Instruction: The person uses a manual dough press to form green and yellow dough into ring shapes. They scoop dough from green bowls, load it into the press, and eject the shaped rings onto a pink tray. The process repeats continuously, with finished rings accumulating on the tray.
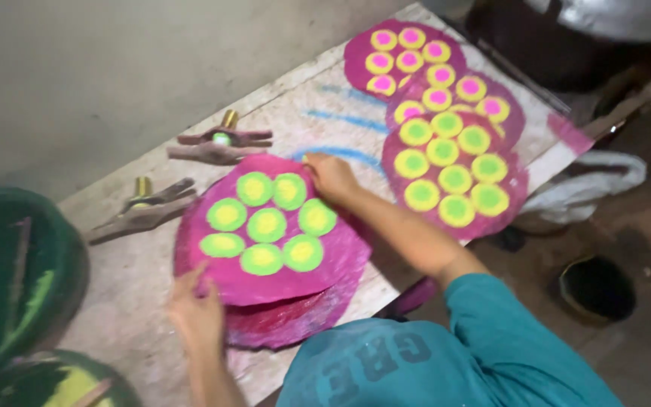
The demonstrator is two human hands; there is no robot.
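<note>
Two hands steady our magenta disc [265,260] on the table [129,294]: left hand [196,313] pinching its near edge, right hand [329,175] curled over the far rim, keeping it flat.

Looks like a small home craft workshop, pretty rough setup. There's a worn wooden board [325,113] smeared with blue and pink dye, stamped magenta discs [269,234] laid out on it, two wooden stamp tools [220,143], and paint-stained bowls [16,271] on a bare dirt floor [642,347].
</note>
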